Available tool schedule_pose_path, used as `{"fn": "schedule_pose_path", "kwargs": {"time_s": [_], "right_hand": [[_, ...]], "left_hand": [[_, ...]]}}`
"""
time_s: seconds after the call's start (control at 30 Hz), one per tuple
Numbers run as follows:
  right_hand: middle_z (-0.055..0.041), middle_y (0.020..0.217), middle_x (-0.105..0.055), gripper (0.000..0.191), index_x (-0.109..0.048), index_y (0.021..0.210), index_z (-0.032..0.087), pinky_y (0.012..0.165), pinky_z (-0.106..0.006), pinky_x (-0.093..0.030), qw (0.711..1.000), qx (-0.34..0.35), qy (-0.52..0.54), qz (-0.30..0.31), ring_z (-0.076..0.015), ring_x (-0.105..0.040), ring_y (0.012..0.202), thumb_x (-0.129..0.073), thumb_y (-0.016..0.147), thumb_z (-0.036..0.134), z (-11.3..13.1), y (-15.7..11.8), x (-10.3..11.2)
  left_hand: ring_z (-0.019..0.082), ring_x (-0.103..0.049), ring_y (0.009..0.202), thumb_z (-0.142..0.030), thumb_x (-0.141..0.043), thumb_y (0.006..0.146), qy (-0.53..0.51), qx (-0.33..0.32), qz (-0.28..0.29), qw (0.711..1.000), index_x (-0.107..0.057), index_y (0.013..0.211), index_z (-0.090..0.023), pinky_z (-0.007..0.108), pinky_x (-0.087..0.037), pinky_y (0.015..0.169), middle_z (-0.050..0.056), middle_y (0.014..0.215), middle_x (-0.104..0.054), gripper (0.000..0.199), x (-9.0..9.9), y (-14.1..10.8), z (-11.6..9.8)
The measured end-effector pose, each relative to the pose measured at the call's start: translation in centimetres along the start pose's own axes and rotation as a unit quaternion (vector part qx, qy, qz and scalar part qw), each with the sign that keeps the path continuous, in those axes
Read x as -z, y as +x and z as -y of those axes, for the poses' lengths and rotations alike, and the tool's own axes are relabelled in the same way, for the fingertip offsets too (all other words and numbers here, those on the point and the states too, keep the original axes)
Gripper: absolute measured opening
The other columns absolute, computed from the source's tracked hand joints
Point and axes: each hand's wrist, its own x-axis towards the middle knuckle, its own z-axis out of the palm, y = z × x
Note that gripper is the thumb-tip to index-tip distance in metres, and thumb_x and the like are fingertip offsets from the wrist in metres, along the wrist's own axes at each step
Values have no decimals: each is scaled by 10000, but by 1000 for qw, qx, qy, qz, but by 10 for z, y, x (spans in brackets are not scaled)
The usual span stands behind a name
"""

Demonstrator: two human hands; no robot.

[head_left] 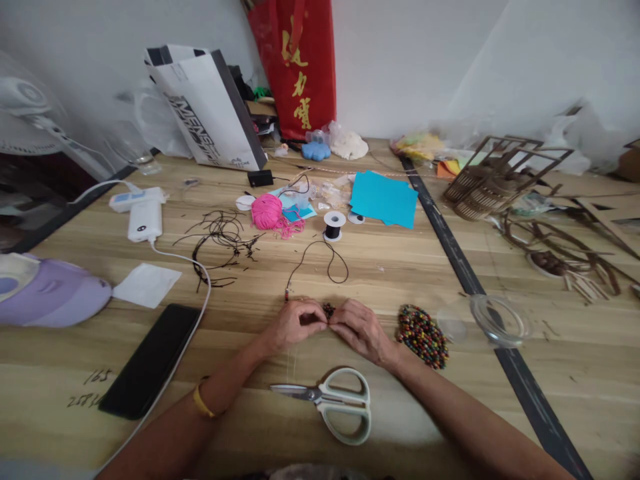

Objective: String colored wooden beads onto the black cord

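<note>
My left hand [299, 323] and my right hand [361, 329] meet near the middle of the table, both with fingers pinched. What sits between the fingertips is too small to make out. Just behind them lie some small dark beads [329, 310]. A black cord [311, 244] loops from the white spool [333, 227] toward my left hand, with a few beads at its end. To the right of my right hand is a pile of multicoloured beads [423, 336]. Scissors [327, 400] with pale handles lie in front of my hands, blades pointing left.
A phone [151, 360], a white cable [200, 261] and a power bank [145, 220] are at left. Behind are cut black cords [220, 233], pink yarn [267, 212] and blue sheets [384, 199]. Clear rings [500, 320] and woven baskets [483, 190] stand at right.
</note>
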Motion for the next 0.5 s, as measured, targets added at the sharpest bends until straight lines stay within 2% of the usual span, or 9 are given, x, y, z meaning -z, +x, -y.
{"fn": "schedule_pose_path", "kwargs": {"time_s": [0.23,0.3,0.5], "right_hand": [[-56,800,-593,141,-574,925,184,665,-277,-471,986,-126,7,-107,-170,-562,744,-443,935,235,-6,0,3],[-55,818,-599,124,-570,921,188,673,-269,-468,984,-149,-2,-97,-169,-567,755,-450,926,219,-9,1,5],[-45,817,-604,112,-572,886,188,644,-250,-453,984,-166,-57,3,-159,-577,726,-467,899,153,-12,2,15]], "left_hand": [[122,-584,647,-162,-622,741,-2,73,-15,997,-698,750,-121,210,-447,616,52,733,-686,86,0,-1,-4],[127,-590,661,-168,-629,740,1,74,-18,997,-699,745,-121,214,-451,626,55,734,-692,84,0,-1,-5],[133,-600,663,-182,-629,743,18,78,-16,997,-701,749,-116,222,-455,630,59,740,-697,97,0,0,-5]]}}
